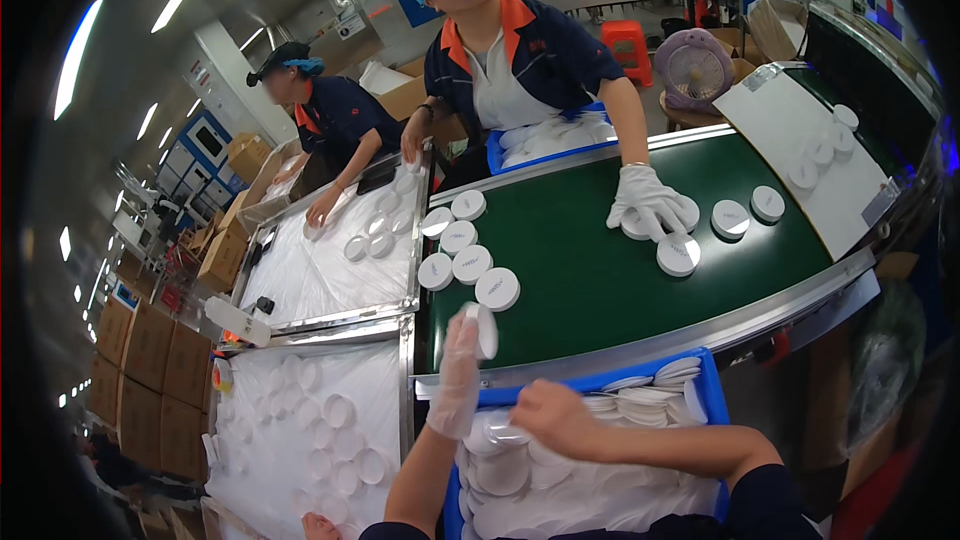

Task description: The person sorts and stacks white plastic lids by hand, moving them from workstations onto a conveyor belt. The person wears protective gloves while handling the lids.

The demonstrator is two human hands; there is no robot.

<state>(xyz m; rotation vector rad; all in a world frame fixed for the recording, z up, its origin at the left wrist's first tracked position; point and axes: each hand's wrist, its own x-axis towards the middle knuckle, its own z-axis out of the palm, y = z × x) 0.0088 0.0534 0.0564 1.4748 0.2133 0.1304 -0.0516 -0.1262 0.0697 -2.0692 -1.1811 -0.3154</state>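
My left hand, in a thin pale glove, holds a white round lid on edge at the near left end of the green conveyor belt. Bare and slightly blurred, my right hand has its fingers curled in above a blue bin. Whatever it may hold is hidden. White discs fill that bin. Just beyond my left hand, several printed white lids lie on the belt. Across it, a co-worker's gloved hand rests on more lids.
White tables on the left carry loose white lids; a metal rim borders the belt. A second co-worker works at the far table. A white board slopes at the belt's right end. A hand shows at the lower left.
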